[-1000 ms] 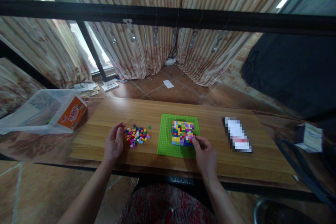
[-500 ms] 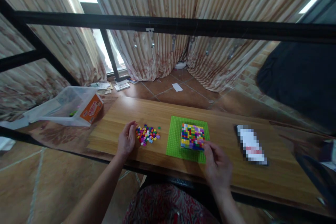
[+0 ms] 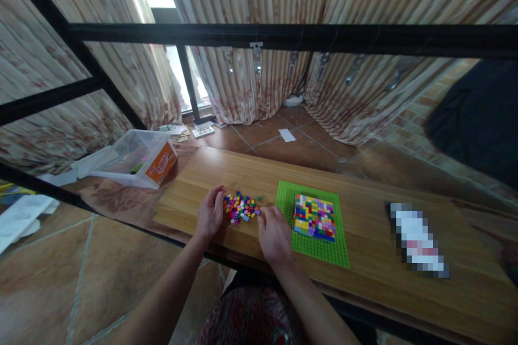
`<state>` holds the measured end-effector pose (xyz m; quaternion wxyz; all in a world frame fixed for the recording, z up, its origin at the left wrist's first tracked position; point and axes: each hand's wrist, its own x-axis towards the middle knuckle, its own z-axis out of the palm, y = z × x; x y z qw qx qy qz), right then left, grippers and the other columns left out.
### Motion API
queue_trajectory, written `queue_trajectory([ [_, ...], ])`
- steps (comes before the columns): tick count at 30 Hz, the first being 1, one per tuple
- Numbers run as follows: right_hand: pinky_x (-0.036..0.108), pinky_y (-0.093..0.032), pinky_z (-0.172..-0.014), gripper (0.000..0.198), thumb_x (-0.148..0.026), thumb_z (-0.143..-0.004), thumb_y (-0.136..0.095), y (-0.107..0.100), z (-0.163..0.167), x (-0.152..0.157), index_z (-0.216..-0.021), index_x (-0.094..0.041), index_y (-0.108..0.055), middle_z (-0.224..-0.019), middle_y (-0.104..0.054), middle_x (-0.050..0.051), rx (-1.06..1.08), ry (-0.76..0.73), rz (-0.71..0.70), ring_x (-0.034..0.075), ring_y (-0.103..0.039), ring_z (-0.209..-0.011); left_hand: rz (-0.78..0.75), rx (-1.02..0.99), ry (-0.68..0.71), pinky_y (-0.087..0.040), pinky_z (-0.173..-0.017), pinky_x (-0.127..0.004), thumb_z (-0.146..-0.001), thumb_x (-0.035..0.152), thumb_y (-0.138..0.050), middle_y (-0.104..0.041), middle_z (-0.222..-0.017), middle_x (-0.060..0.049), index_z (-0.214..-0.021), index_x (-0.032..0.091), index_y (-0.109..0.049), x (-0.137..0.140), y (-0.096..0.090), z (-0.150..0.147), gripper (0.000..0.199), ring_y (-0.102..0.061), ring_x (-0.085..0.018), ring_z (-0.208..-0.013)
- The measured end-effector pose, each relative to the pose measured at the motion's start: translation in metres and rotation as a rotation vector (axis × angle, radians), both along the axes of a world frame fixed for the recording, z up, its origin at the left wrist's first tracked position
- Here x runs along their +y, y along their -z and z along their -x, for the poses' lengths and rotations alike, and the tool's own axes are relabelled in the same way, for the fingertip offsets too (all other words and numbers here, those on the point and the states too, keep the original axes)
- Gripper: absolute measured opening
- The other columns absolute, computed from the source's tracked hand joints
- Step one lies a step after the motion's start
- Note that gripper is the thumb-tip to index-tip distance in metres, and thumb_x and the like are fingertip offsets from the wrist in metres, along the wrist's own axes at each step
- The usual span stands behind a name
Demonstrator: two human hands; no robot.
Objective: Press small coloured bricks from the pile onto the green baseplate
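Observation:
A loose pile of small, colourful toy bricks (image 3: 242, 208) lies on the wooden table between my two hands. My left hand (image 3: 211, 212) rests on its side along the pile's left edge, fingers loosely curved and apart from the thumb, holding nothing visible. At the pile's right edge is my right hand (image 3: 275, 234), its thumb and fingertips drawn together by the outermost bricks. Whether a brick is between those fingertips is hidden. To the right, a thick multicoloured block of joined bricks (image 3: 314, 217) sits on a green studded baseplate (image 3: 342, 245).
A blurred-out dark-edged object (image 3: 416, 240) lies on the right part of the wooden table (image 3: 368, 221). Beyond the table's left end stands a clear plastic bin (image 3: 125, 156) with an orange label. A black metal bar (image 3: 283, 35) crosses in front of the curtains.
My right hand has left the brick block and moved left to the loose pile. My left hand stays by the pile. The whole view has shifted, with the table now further right.

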<state>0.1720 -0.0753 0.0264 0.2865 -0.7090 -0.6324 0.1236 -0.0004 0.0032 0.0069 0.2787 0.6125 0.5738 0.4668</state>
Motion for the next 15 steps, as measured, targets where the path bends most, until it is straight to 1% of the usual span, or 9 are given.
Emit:
queue_trajectory([
  [4,0.031,-0.045,-0.081,0.014,-0.019,-0.089,-0.054,-0.003,0.004,0.011,-0.098,-0.020,-0.066,-0.099,-0.064,0.008,-0.098,0.020,0.115,0.023,-0.060,-0.095,0.001,-0.008,0.003,-0.048,-0.097,-0.039,-0.092,0.043,-0.044,-0.069,-0.108,-0.010,-0.111,0.017,-0.063,0.001,0.001,0.000,0.038,-0.064,-0.023,-0.104],
  [8,0.031,-0.045,-0.077,0.013,-0.021,-0.090,-0.054,-0.003,0.007,0.014,-0.093,-0.021,-0.066,-0.099,-0.065,0.008,-0.116,0.034,0.141,0.022,-0.060,-0.093,-0.004,-0.002,0.001,-0.047,-0.097,-0.040,-0.091,0.043,-0.044,-0.069,-0.108,-0.011,-0.111,0.016,-0.063,0.002,0.004,0.001,0.038,-0.064,-0.024,-0.104],
  [11,0.030,-0.045,-0.079,0.013,-0.019,-0.090,-0.053,-0.004,0.006,0.009,-0.088,-0.021,-0.065,-0.095,-0.066,0.007,-0.009,0.038,0.080,0.021,-0.061,-0.091,-0.010,0.007,0.005,-0.048,-0.097,-0.040,-0.091,0.043,-0.044,-0.069,-0.108,-0.010,-0.112,0.017,-0.062,0.004,0.006,0.003,0.039,-0.064,-0.024,-0.103],
  [15,0.027,-0.046,-0.076,0.014,-0.019,-0.089,-0.051,-0.008,-0.004,-0.011,-0.086,-0.020,-0.064,-0.085,-0.067,0.003,0.305,-0.003,-0.036,0.016,-0.062,-0.079,-0.008,0.006,0.014,-0.048,-0.096,-0.039,-0.091,0.045,-0.045,-0.069,-0.107,-0.010,-0.115,0.017,-0.062,0.006,0.009,0.005,0.041,-0.064,-0.024,-0.102],
])
